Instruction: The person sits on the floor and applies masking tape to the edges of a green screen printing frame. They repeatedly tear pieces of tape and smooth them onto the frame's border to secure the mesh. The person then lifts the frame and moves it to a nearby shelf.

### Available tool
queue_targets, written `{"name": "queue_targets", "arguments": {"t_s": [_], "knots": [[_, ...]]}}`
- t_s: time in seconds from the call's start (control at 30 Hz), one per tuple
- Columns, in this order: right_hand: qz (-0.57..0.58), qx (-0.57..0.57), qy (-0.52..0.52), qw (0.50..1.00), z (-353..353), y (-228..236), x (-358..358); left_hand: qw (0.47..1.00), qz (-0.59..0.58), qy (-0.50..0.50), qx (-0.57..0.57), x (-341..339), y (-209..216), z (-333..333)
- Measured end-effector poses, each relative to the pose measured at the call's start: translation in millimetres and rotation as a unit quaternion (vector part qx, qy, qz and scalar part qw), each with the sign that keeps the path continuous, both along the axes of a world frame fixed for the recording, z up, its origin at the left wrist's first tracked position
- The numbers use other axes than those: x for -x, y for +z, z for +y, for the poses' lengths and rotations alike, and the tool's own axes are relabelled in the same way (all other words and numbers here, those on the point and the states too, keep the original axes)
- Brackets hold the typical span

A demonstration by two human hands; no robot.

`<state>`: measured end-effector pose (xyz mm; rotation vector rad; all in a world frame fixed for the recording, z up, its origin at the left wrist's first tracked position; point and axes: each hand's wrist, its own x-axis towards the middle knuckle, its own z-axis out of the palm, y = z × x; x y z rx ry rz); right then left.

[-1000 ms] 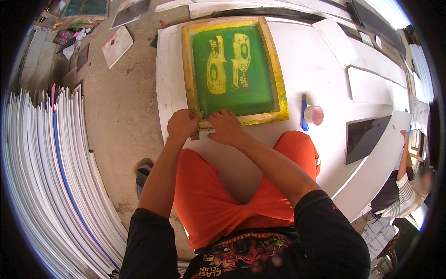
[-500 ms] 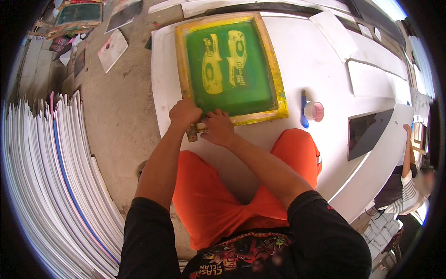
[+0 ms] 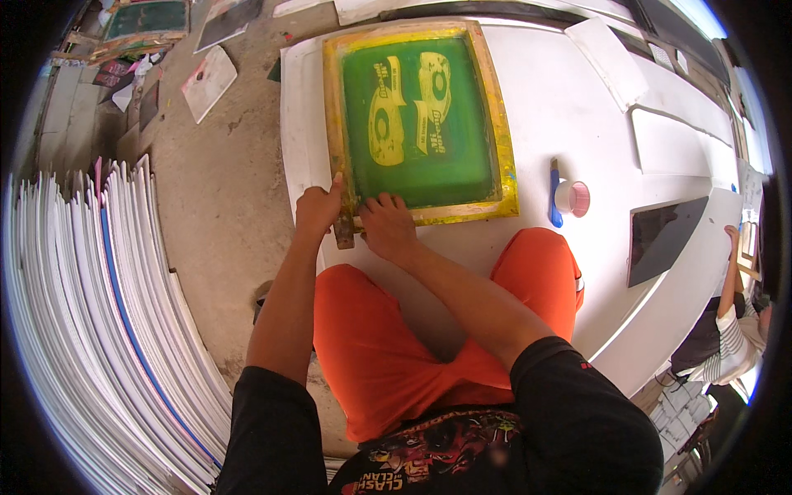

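on a white bench [image 3: 577, 107] lies a yellow-framed printing screen [image 3: 421, 120] with green mesh. the left hand [image 3: 318, 210] has its fingers clamped on the frame's near left corner; the right hand [image 3: 388, 227] presses on the near edge, fingers together.

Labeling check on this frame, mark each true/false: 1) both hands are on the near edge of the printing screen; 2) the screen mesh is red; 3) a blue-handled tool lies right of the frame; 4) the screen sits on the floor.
1) True: left hand and right hand are at the near edge of the screen printing frame.
2) False: the mesh is green with yellow shapes.
3) True: blue-handled tool beside a small pink-rimmed tub.
4) False: it lies on the white table.
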<state>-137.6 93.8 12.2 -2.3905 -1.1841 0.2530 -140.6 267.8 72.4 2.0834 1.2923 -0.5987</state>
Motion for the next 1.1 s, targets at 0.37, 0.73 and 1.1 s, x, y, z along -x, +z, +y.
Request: {"name": "queue_targets", "arguments": {"t_s": [0.37,0.73,1.1], "knots": [[-0.087,-0.067,-0.001,0.994,2,-11,15,0.993,-0.108,-0.037,-0.002,25,-13,-7],[-0.156,-0.035,-0.064,0.985,5,-32,43,0.983,-0.049,-0.168,-0.047,15,-21,-26],[-0.179,-0.145,-0.013,0.973,-12,-40,31,0.973,-0.106,-0.203,-0.004,26,-13,-13]]}}
